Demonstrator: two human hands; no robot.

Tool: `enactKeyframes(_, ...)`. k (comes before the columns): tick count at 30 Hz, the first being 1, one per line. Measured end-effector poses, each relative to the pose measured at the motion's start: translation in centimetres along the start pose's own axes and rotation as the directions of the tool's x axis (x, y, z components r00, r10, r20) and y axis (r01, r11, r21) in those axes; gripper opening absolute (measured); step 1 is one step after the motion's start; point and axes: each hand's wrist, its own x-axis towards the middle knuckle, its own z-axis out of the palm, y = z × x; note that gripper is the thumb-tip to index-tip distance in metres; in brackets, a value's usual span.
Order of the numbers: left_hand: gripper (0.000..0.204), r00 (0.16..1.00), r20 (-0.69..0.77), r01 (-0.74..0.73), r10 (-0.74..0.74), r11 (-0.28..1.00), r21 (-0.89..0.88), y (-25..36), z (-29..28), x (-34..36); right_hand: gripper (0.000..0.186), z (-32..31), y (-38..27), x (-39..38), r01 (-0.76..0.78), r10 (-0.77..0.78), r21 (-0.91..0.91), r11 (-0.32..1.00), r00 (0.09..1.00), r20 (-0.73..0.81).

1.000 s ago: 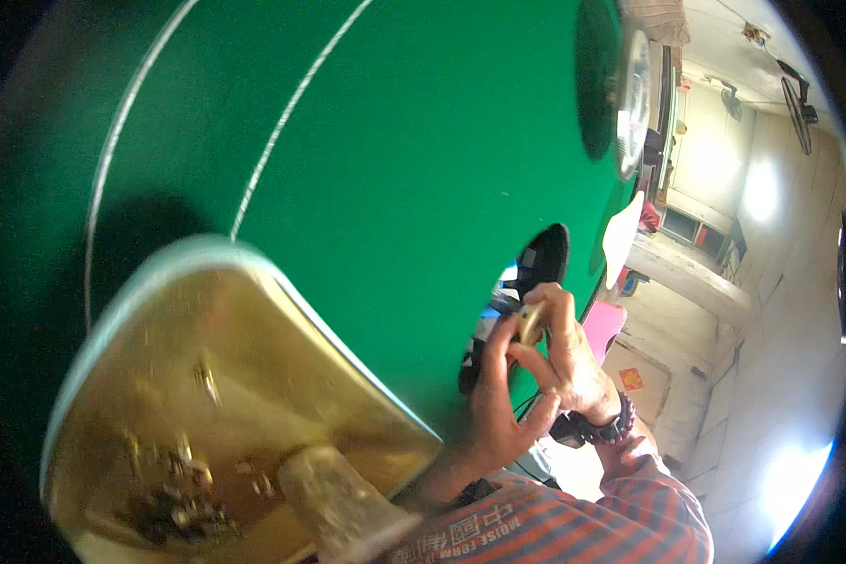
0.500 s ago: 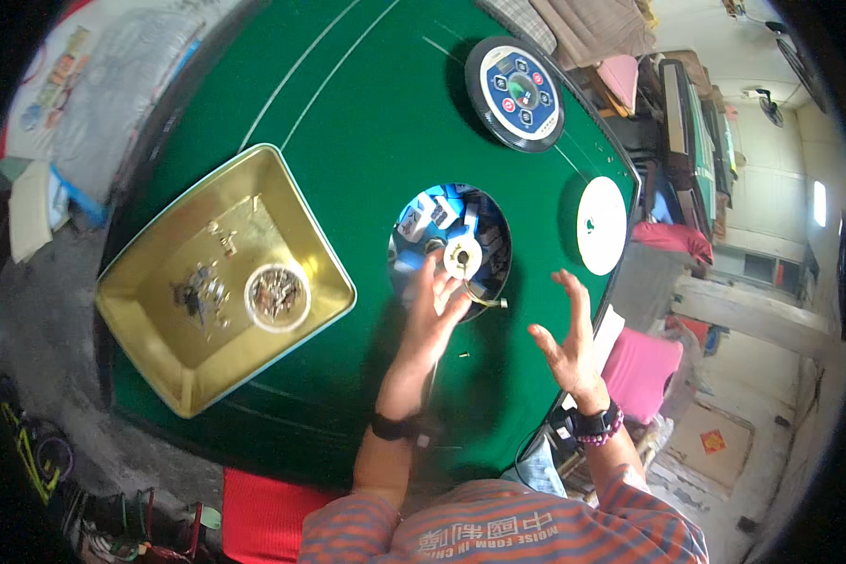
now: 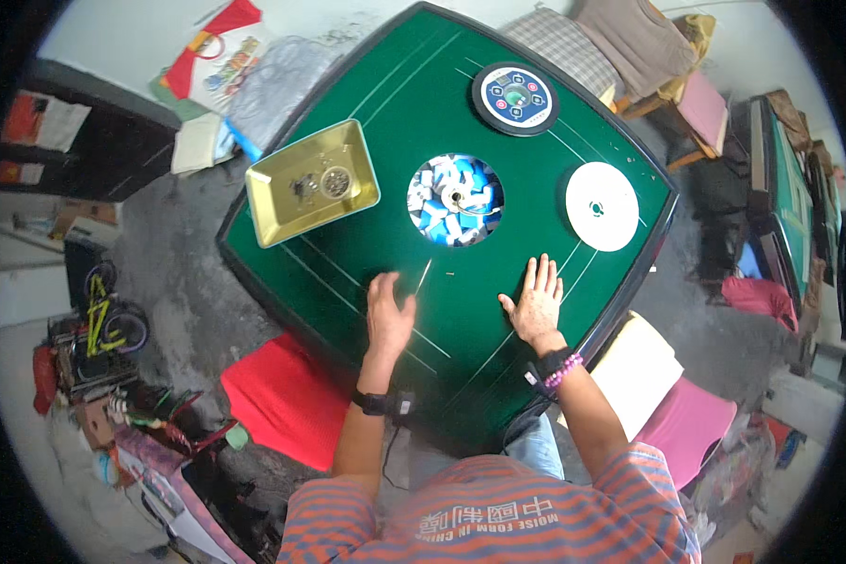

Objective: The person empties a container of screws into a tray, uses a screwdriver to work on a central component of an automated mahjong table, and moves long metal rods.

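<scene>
Through the head view I see the left hand (image 3: 390,315) just left of the frame's centre, blurred, thumb apart from loosely bent fingers, with nothing visibly gripped; I cannot tell whether it touches the thin pale rod (image 3: 425,274) beside it. The right hand (image 3: 537,307), right of centre, lies palm down on the green felt-topped desk (image 3: 470,367), fingers spread, holding nothing. Between them lies a tiny brass-coloured piece (image 3: 450,274). At upper middle I make out a small round off-white hub (image 3: 456,198) among blue-and-white blocks (image 3: 439,209).

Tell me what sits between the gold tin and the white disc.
In the head view, a round opening with blue and white tiles lies between them.
</scene>
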Motion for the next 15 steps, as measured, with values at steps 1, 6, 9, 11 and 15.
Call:
enactKeyframes(1, 0.053, 0.998, -0.036, -0.038, 0.043, 0.991, 0.130, -0.8, 0.4, -2.0, 0.096, 0.2, -0.1, 0.2, 0.026, -0.026, 0.017, 1.000, 1.000, -0.010)
enactKeyframes(6, 0.049, 0.993, -0.082, 0.110, -0.089, 0.950, 0.293, -2.0, 1.2, -9.7, 0.078, -0.7, -1.9, 0.3, 0.135, -0.124, 0.151, 0.979, 0.989, -0.082)
enactKeyframes(9, 0.040, 0.984, -0.150, 0.139, -0.097, 0.944, 0.300, -2.4, 1.0, -11.4, 0.061, 0.1, -4.6, 0.6, 0.403, -0.313, 0.377, 0.834, 0.908, -0.279)
enactKeyframes(11, 0.034, 0.977, -0.137, 0.195, -0.163, 0.942, 0.274, -3.1, 0.5, -11.8, 0.056, 0.5, -6.9, 1.4, 0.455, -0.366, 0.374, 0.808, 0.886, -0.286)
enactKeyframes(15, 0.036, 0.984, -0.032, 0.179, -0.177, 0.941, 0.286, -4.4, -0.6, -12.2, 0.012, 2.7, -9.3, 2.5, 0.421, -0.371, 0.330, 0.845, 0.906, -0.205)
